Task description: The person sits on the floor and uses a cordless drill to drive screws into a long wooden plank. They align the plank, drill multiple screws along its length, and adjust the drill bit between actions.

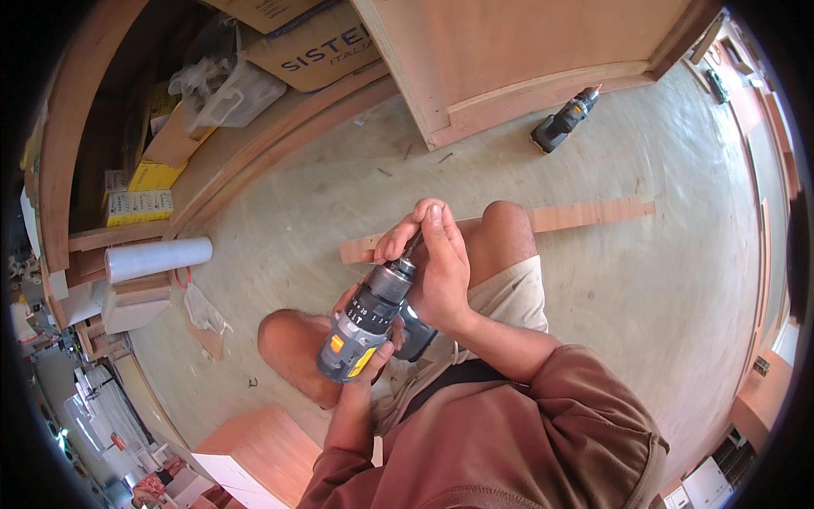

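A grey and black cordless drill (356, 327) with yellow patches is held in front of my lap, its chuck tilted up and to the right. My left hand (379, 363) is wrapped round its body, the thumb near the yellow label. At the chuck, the fingers and thumb of my right hand (443, 276) close round a thin dark drill bit (413, 246). Those fingers partly hide the bit, so its tip does not show. The drill's black battery base (415, 335) sticks out beneath my right wrist.
A long wooden strip (593, 214) lies on the floor beyond my knees. A second cordless drill (555, 127) rests by a large wooden panel (526, 51). At left, a shelf unit holds cardboard boxes (318, 51) and yellow boxes (140, 206); a plastic-wrapped roll (159, 259) sits beside it.
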Demonstrator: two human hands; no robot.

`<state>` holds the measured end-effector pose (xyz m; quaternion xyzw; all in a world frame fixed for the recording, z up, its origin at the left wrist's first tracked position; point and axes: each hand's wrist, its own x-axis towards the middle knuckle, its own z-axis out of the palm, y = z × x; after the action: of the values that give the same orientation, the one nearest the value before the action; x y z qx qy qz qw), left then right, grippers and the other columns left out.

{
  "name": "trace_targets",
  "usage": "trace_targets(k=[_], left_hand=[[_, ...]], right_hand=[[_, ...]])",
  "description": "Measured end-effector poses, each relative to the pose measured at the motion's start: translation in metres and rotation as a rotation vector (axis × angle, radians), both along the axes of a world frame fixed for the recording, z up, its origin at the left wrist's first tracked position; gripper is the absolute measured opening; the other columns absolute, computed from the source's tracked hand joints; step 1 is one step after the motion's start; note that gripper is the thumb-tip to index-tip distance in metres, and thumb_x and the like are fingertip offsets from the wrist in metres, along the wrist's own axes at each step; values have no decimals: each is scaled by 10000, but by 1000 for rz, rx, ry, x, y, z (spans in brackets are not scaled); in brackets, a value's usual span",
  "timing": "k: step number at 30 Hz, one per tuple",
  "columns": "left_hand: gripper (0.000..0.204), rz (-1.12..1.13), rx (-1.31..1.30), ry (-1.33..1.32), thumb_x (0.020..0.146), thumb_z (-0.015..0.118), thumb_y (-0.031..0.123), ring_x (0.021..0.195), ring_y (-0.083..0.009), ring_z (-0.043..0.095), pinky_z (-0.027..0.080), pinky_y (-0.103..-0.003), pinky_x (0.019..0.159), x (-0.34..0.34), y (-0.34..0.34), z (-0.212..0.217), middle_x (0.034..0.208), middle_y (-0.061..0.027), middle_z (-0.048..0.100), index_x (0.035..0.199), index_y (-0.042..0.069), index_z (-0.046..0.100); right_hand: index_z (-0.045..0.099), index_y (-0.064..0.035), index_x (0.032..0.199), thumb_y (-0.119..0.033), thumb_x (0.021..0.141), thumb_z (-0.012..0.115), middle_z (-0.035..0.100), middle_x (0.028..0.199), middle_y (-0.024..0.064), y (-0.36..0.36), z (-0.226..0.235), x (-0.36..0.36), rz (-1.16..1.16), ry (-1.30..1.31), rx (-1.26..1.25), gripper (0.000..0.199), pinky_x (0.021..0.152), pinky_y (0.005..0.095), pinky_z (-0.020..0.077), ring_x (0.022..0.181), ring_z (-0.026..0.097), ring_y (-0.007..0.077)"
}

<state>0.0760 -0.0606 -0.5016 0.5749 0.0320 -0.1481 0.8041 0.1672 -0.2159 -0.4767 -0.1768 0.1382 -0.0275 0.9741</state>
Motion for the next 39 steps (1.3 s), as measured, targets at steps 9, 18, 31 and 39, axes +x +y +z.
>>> trace_targets(k=[9, 18, 31, 39], left_hand=[[1057, 51, -129, 1, 836, 885, 306, 597, -191, 608, 537, -336, 563, -9, 5, -7, 1067, -209, 620, 1583, 116, 162], [1058, 44, -99, -30, 834, 883, 309, 607, -197, 609, 524, -340, 555, -4, 2, -1, 1072, -227, 623, 1590, 117, 168], [1033, 16, 92, 64, 826, 873, 341, 694, -199, 632, 530, -323, 599, -23, 21, -26, 1194, -168, 605, 1586, 85, 222], [656, 6, 254, -7, 865, 791, 347, 850, -174, 603, 499, -314, 713, -48, 53, -79, 1068, -78, 599, 1349, 32, 480]], right_hand=[[446, -97, 1096, -353, 1169, 344, 601, 769, 117, 0, 15, -4, -48, -3, -54, 285, 874, 539, 598, 782, 645, 261], [446, -94, 1109, -349, 1170, 346, 608, 803, 115, 2, 13, -2, -63, -6, -31, 281, 890, 528, 593, 800, 648, 250], [451, -85, 1091, -337, 1172, 356, 611, 799, 117, 16, 18, -13, -40, 39, -51, 281, 827, 408, 565, 791, 630, 232], [426, -99, 1138, -235, 1108, 556, 609, 830, 69, 20, 14, -12, -40, 62, -52, 190, 631, 329, 599, 731, 644, 176]])
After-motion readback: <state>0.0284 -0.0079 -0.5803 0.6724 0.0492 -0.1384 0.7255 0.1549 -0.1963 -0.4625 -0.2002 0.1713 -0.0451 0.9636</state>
